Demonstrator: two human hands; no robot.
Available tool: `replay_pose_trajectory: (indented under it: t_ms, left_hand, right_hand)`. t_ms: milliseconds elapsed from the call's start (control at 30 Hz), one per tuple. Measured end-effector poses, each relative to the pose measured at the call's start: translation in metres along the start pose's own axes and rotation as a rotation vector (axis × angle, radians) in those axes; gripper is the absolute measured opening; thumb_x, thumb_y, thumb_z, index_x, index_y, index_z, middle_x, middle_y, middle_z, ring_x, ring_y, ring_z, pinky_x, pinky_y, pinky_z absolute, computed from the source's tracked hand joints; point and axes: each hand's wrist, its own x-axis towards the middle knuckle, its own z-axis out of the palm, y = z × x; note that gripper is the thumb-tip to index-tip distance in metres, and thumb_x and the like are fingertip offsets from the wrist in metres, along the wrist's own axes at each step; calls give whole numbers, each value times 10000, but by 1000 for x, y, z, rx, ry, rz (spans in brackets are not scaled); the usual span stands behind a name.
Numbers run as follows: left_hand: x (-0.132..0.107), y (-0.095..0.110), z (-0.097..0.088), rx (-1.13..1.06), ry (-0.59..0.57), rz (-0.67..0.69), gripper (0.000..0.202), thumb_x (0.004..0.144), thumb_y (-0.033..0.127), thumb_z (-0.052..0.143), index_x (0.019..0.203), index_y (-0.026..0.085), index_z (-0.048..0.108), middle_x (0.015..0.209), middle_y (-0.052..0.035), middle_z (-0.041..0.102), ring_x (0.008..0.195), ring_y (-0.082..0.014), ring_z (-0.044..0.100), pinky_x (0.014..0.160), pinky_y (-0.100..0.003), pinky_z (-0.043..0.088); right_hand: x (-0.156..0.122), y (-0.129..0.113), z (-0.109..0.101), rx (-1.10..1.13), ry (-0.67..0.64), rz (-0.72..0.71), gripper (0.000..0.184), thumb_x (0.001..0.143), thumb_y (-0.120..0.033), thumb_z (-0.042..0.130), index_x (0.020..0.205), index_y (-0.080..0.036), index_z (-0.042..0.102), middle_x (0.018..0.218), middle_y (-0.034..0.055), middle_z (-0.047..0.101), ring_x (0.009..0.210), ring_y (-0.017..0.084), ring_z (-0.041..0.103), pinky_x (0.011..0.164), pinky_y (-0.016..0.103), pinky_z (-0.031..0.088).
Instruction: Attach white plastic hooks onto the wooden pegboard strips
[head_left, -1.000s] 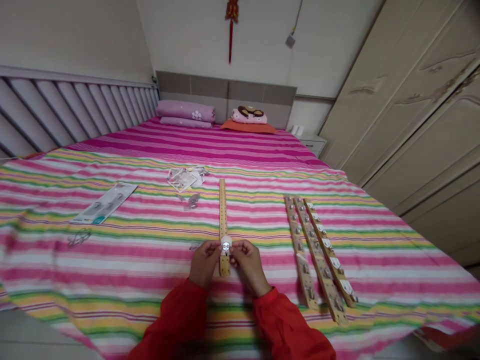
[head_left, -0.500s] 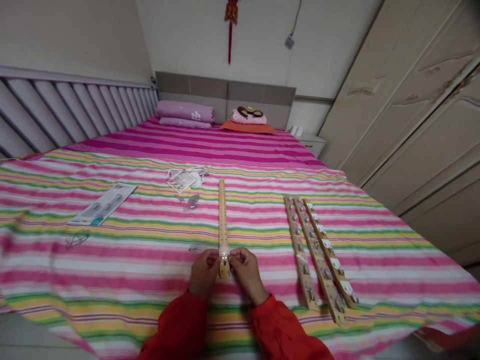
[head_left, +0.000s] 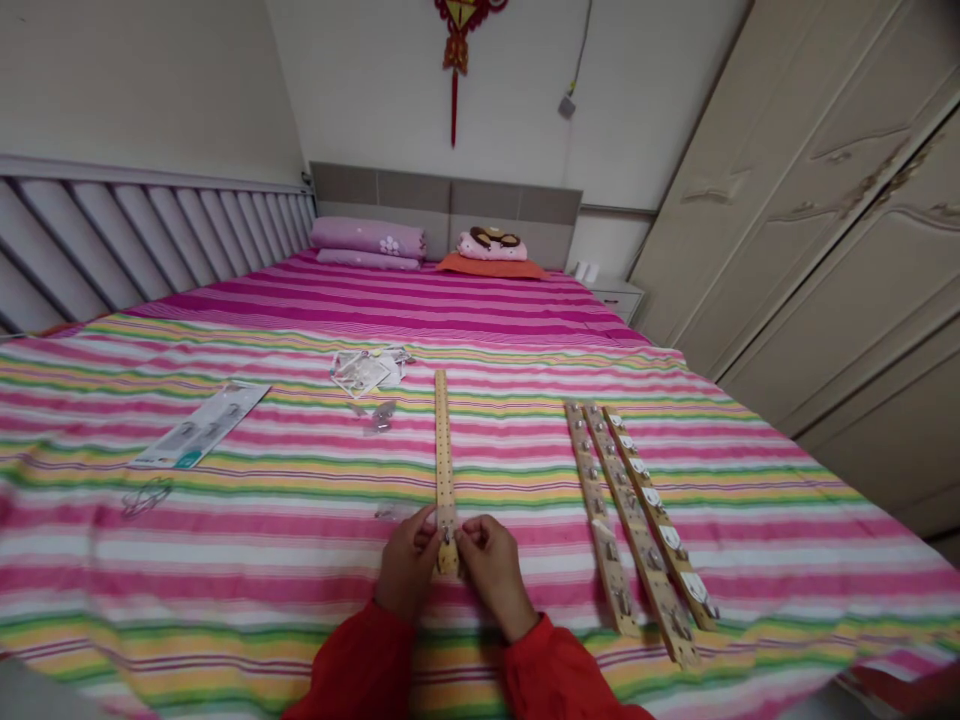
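Note:
A long wooden strip with rows of holes (head_left: 443, 450) lies on the striped bedspread, pointing away from me. Both hands meet at its near end. My left hand (head_left: 407, 562) and my right hand (head_left: 489, 566) each pinch a small clear hook with a metal prong (head_left: 448, 530), pressed against the strip. Both wear red sleeves. To the right lie three similar wooden strips (head_left: 634, 518) carrying several hooks.
A card of hook packaging (head_left: 201, 427) lies at the left, with a clear scrap (head_left: 147, 494) nearer me. Opened wrappers (head_left: 366, 369) and loose clear pieces (head_left: 381, 415) sit beyond the strip. Pillows (head_left: 369, 240) lie at the headboard. A wardrobe (head_left: 825, 230) stands at the right.
The hook was held up above the strip, its white backing facing me; it now sits lower, against the strip's near end. My view has tipped down slightly.

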Motion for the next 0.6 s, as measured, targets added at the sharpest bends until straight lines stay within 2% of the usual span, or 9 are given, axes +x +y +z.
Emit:
replay_pose_trajectory:
  t_ms: [67,233,400,600]
  left_hand:
    - [1,-3,0,15,2,0,429,637,389,556,994,176,663,753,-25,617,629,-155,595,607,-294,511]
    - [7,-11,0,15,-31,-26,475,608,381,567,1001,139,679,779,-44,613,679,-176,607,670,-320,516]
    - [9,-8,-1,30,-67,40,421,613,349,575,962,159,713,750,-38,611,708,-185,598,699,-325,509]
    - [-1,-8,8,99,-61,74,390,622,315,574,954,176,724,742,-37,621,714,-178,579,691,-306,495]
  right_hand:
    - [-1,0,-2,-57,-6,-11,171,599,-304,701,580,-203,564,473,-27,573,401,123,520,355,214,373]
    - [0,-1,-2,-14,-102,164,211,592,-342,703,611,-198,550,400,-51,553,281,125,493,274,202,309]
    - [-6,-2,0,67,-125,196,200,580,-339,689,602,-181,568,428,-36,595,299,116,513,295,199,358]
    - [-21,-1,-8,136,-77,209,196,562,-349,679,580,-175,590,361,-33,553,297,118,494,311,204,363]
